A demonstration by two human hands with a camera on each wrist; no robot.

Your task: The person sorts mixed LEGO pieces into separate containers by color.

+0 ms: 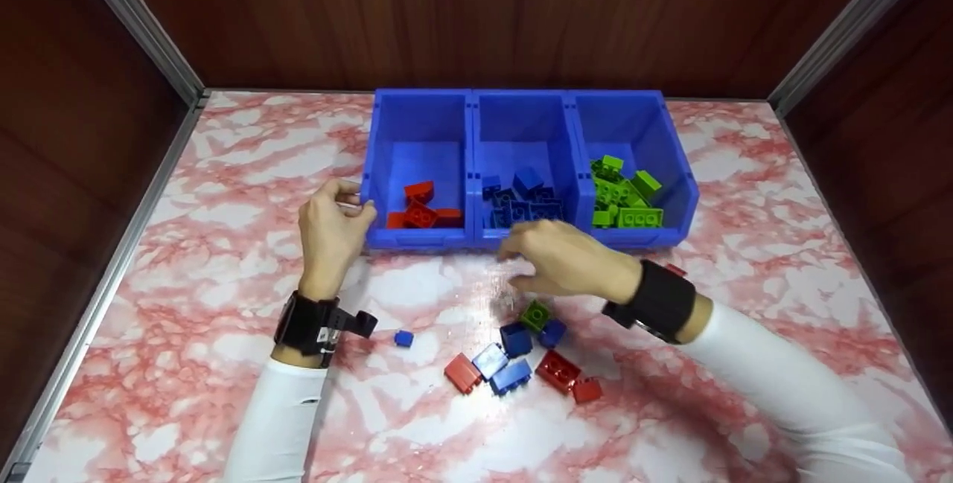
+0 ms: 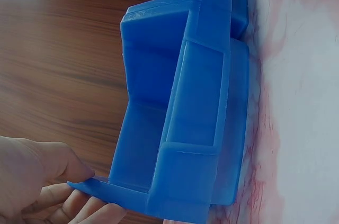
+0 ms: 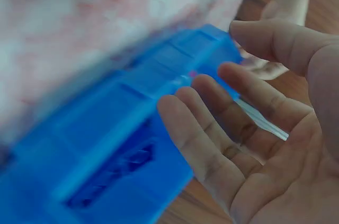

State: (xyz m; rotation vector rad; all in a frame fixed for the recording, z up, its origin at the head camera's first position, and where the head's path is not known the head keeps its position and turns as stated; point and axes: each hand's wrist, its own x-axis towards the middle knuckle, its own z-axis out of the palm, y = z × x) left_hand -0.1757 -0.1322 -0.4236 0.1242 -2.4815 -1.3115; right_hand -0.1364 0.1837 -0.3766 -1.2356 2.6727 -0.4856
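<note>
My left hand (image 1: 331, 226) pinches the left side wall of the left blue bin (image 1: 421, 118); in the left wrist view the thumb (image 2: 69, 163) is on one side of that wall and the fingers are on the other. Several red bricks (image 1: 421, 215) lie inside this bin. With nothing in its grasp, my right hand (image 1: 569, 256) hovers by the front edge of the middle bin (image 1: 521, 118), fingers spread and slightly bent. Several blue bricks (image 1: 528, 180) are in the middle bin. Below the right hand a green brick (image 1: 535, 315) lies on the table.
Several green bricks (image 1: 640, 217) fill the front of the right bin (image 1: 622, 118). Loose on the marbled table (image 1: 246, 163) are several blue bricks (image 1: 517, 339), a few red bricks (image 1: 558, 370) and a small blue brick (image 1: 403, 338) apart to the left. Wooden panels (image 1: 476, 14) enclose the table.
</note>
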